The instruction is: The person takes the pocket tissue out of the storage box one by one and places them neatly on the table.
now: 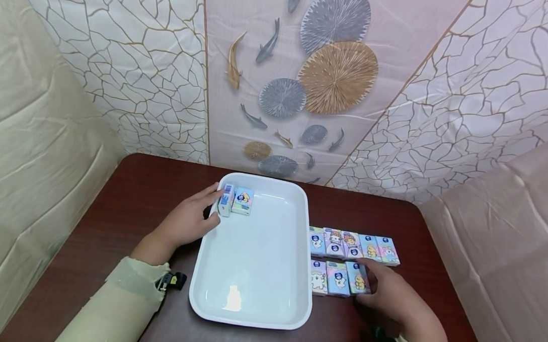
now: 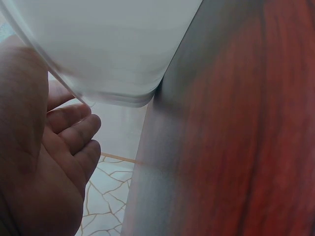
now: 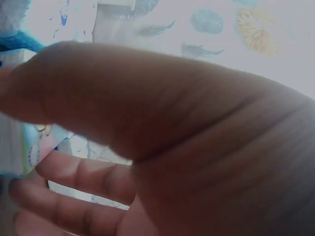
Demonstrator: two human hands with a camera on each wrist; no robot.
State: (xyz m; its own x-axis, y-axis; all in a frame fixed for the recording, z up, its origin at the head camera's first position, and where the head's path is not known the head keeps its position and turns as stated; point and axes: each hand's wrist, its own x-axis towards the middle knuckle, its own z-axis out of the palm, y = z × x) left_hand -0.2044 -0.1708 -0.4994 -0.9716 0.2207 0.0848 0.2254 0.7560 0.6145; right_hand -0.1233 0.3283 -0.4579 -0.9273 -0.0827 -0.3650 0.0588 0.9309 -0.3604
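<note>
My left hand (image 1: 188, 221) reaches over the left rim of a white tray (image 1: 252, 271). Its thumb and index finger sit at the two ends of a small tissue pack (image 1: 226, 200) that stands on its narrow side. A second pack (image 1: 243, 200), printed with a cartoon, lies flat beside it in the tray's far left corner. Right of the tray, my right hand (image 1: 389, 291) grips the end pack (image 1: 358, 278) of the front row between thumb and fingers. The right wrist view shows the thumb across this pack (image 3: 12, 147), with the other fingers below.
Two rows of similar cartoon packs lie by the tray's right side: a back row (image 1: 335, 242) of several and a front row with another pack (image 1: 338, 279). The dark wooden table (image 1: 132, 206) ends at a fabric-covered wall (image 1: 159, 86) behind.
</note>
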